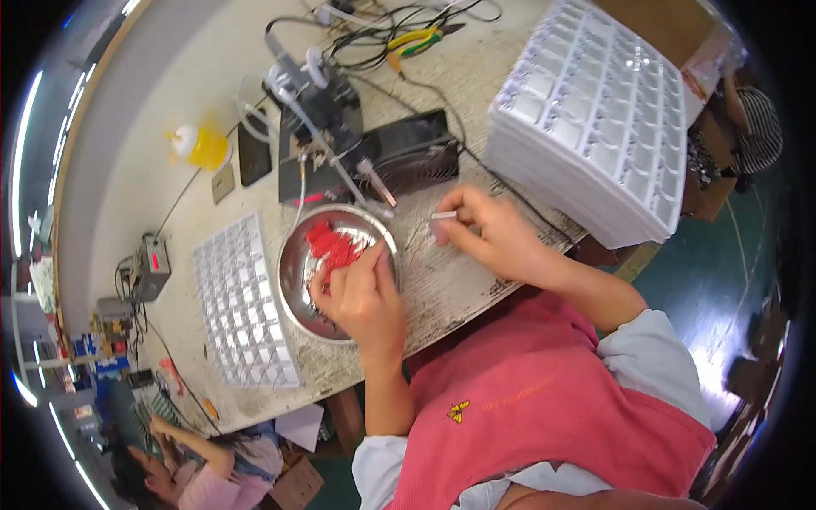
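My left hand is over the round metal bowl, its fingers bent together near a heap of small red pieces that look like short wires. Whatever sits between those fingertips is hidden. Off to the right, my right hand pinches a small whitish flat piece between thumb and fingers, just above the worktable. Between and beyond the hands, a metal-tipped rod, apparently a soldering iron, slants down from a black stand machine.
Stacked clear plastic trays rise at the right. Another compartment tray lies left of the bowl. Behind are a yellow-filled bottle, a dark phone-like slab, pliers and tangled cables. Another person sits at lower left.
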A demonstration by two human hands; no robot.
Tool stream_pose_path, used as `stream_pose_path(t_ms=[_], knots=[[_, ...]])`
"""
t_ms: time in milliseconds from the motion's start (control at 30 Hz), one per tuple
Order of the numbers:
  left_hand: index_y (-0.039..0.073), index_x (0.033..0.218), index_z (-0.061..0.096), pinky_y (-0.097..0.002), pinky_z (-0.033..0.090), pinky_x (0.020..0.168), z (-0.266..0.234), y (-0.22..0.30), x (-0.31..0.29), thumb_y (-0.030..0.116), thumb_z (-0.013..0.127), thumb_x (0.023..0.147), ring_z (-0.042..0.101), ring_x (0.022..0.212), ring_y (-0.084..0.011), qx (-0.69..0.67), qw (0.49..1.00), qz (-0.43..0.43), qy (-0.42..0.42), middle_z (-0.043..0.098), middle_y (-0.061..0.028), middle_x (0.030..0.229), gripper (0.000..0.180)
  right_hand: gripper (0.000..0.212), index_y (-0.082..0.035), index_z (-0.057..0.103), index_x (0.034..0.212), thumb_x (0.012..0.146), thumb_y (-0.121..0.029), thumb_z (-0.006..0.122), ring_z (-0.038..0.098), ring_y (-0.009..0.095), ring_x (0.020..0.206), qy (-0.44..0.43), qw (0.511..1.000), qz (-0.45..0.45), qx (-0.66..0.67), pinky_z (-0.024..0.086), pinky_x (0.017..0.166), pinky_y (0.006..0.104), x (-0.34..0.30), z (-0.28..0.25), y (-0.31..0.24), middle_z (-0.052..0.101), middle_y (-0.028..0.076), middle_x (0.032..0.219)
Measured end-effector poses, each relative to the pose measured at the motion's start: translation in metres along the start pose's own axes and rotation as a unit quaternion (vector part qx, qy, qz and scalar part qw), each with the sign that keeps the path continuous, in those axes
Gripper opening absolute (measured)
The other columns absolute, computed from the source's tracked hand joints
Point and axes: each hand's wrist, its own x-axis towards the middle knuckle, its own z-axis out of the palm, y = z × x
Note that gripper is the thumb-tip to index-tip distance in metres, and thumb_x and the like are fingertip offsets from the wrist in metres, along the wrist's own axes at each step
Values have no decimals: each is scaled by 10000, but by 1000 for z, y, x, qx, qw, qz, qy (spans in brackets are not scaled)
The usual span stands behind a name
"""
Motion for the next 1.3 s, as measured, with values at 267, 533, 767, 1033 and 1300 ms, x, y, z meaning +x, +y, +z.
stream_pose_path(t_ms=[267,533,767,1033,1300], knots=[[82,969,698,-340,365,677,-1,-9,-6,78,671,852,532,643,-210,-10,1000,11,14,631,-37,739,120,151,-75,602,988,863,-140,657,627,315,781,54,948,-198,-244,501,669,392,-25,-77,-83,609,120,868],[36,1003,680,-368,418,683,2,-9,-10,47,634,881,582,700,-255,-77,997,-21,19,683,-93,856,131,222,-21,587,1053,912,-191,600,615,144,742,301,923,-85,-226,497,683,289,71,-234,-41,654,62,921],[42,1029,689,-376,423,672,-1,-7,-10,55,634,883,570,689,-258,-59,998,-13,18,675,-98,837,156,237,-32,619,1081,898,-182,597,637,163,796,345,895,54,-280,505,729,320,104,-298,48,671,72,929],[47,1025,693,-393,428,640,5,-3,-12,81,657,875,559,669,-279,-60,998,-26,3,649,-110,781,158,216,-49,644,1012,865,-207,627,627,303,941,408,801,-42,-436,492,833,396,108,-295,68,657,140,953],[12,1033,679,-401,466,649,-1,-2,-13,55,629,897,598,712,-299,-91,995,-47,19,664,-150,834,151,169,-39,651,920,851,-193,638,604,336,944,308,822,-24,-479,476,831,427,99,-288,44,625,167,971]])
